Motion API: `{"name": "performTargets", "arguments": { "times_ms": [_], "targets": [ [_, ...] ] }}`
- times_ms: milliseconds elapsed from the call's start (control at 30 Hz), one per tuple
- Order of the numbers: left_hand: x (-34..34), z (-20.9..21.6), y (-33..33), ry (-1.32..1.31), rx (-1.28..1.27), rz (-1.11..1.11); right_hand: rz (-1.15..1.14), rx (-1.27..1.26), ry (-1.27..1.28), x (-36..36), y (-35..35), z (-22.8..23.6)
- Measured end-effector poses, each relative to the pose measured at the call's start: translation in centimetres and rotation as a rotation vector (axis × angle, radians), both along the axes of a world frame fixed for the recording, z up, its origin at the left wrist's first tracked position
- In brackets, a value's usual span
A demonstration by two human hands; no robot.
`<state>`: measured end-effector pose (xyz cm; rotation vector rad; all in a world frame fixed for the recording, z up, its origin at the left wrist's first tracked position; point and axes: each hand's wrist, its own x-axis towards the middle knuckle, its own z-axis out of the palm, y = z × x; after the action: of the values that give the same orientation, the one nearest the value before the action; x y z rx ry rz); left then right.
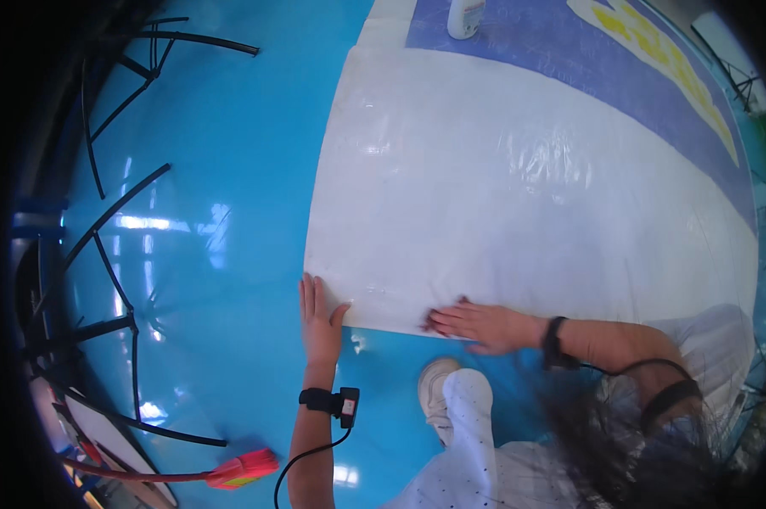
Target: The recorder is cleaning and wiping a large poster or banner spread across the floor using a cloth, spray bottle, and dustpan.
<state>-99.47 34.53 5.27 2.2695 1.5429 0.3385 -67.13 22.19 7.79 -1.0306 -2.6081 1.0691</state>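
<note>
A large white sheet (451,187) with a glossy, slightly wrinkled surface is spread over the blue floor (230,280). My left hand (319,327) rests on the sheet's near left corner, fingers stretched forward along the edge and thumb apart. Toward the middle of the near edge, my right hand (485,325) lies flat with its fingers pointing left; their tips are a little blurred. Neither hand grips anything. Each wrist wears a black strap, the left one carrying a small black device (342,405) with a cable.
A white bottle (464,19) stands on the sheet's purple band (561,76) at the far side, near a yellow painted shape (663,64). Black metal stand legs (115,327) line the left. A red brush (243,469) lies at lower left. My shoe (438,394) is close to the sheet.
</note>
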Motion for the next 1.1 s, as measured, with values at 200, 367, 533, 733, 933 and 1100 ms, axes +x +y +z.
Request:
{"name": "performTargets", "arguments": {
  "times_ms": [200, 367, 533, 733, 933, 1100],
  "targets": [
    [0.9, 0.1, -0.3, -0.088, 0.029, 0.035, 0.085, -0.134, -0.053, 4.4, -3.2, 1.7],
    [1.6, 0.9, 0.2, -0.124, -0.029, 0.039, 0.099, -0.105, 0.234, -3.8, 1.0, -0.7],
    [0.3, 0.4, 0.4, -0.092, 0.014, 0.034, 0.151, -0.035, 0.118, -3.0, 0.7, 0.2],
    [0.0, 0.7, -0.4, -0.183, 0.010, 0.085, 0.168, -0.012, 0.027, 0.7, -1.8, 0.7],
    [-1.5, 0.4, -5.5, -0.112, 0.177, 0.075, 0.090, -0.003, 0.120, -5.3, 3.2, 0.2],
    [-2.2, 0.0, -6.4, -0.091, 0.141, 0.052, 0.016, 0.185, 0.135, -12.3, 10.8, -1.2]
  ]
}}
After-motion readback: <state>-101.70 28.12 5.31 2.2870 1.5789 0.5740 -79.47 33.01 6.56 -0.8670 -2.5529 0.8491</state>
